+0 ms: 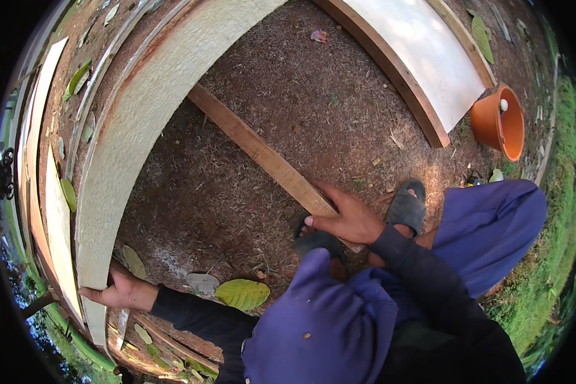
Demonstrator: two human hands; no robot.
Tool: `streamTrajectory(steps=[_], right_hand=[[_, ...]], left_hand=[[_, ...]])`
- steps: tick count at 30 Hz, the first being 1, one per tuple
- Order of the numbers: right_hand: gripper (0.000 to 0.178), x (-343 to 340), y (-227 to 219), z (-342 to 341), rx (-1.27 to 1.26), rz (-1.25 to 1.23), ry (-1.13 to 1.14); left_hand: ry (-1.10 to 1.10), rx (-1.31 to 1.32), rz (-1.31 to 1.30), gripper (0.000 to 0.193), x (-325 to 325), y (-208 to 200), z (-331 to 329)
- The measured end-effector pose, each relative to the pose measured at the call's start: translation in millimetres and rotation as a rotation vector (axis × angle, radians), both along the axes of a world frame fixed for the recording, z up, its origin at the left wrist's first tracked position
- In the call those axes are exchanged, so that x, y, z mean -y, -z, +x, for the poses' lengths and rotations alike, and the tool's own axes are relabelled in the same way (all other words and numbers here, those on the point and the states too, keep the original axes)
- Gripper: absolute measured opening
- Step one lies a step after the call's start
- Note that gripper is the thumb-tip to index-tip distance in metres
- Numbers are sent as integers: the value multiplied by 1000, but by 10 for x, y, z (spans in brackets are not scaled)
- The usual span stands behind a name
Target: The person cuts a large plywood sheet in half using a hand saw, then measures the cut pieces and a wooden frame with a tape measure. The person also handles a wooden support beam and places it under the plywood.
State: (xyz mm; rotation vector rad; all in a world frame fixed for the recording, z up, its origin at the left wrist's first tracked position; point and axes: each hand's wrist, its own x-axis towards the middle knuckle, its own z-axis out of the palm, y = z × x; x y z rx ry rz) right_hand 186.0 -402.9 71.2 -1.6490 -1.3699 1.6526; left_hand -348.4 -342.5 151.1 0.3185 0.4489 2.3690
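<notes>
A long, broad, pale plank (131,131) with a rusty-brown stain along one edge runs up the left side, its curve partly the lens's bend. My left hand (123,290) grips its near end, thumb on top and fingers hidden beneath. A narrow brown wooden batten (256,147) slants across the ground in front of me. My right hand (349,217) is closed round the batten's near end, thumb over the upper face. The batten's far end meets the pale plank's edge; whether it passes underneath cannot be made out.
At upper right lies a white sheet (425,51) between brown timber rails (397,70). An orange bucket (486,121) stands beside it. More boards (57,217) lie at far left. My sandalled feet (406,206) are close to the batten. Fallen leaves (243,293) dot the soil.
</notes>
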Motion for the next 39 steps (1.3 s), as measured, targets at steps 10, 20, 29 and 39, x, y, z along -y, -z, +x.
streamTrajectory(steps=[10,20,29,39], right_hand=[[80,206,-44,-167,198,93,-41],[72,471,-31,-112,705,339,-83],[75,76,245,-151,853,397,-54],[43,-750,379,-621,460,213,14]], left_hand=[[243,110,190,80,-232,-444,295],[199,204,119,70,-320,-687,412],[195,188,188,81,-523,-906,487],[293,81,264,70,-430,-800,344]])
